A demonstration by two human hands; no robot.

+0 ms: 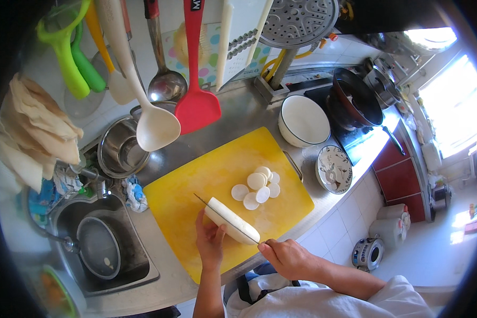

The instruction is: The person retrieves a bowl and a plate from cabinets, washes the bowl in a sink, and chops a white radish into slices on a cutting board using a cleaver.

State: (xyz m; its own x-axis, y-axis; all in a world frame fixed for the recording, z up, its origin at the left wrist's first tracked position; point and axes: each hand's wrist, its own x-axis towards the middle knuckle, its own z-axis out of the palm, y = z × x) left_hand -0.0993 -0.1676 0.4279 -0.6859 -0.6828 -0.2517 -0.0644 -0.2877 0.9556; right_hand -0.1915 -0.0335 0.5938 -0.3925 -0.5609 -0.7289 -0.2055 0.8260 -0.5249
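Note:
A peeled white radish [238, 228] lies on the yellow cutting board [198, 167]. A knife [227, 220], seen nearly edge-on, lies lengthwise along it; I cannot tell how deep the blade sits. My left hand [211, 240] grips the radish from its left side, thumb and fingers near the blade. My right hand [284, 256] is closed on the knife's handle at the board's near edge. Several thin round radish slices [256, 181] lie loosely overlapping on the board beyond the radish.
At the left is a sink [151, 274] with a metal pan [99, 246]. A steel pot [123, 147] stands behind it. A white bowl [304, 121] and a patterned bowl [334, 169] stand right of the board, near a frying pan [357, 97]. Utensils, including a red spatula [198, 111], hang above.

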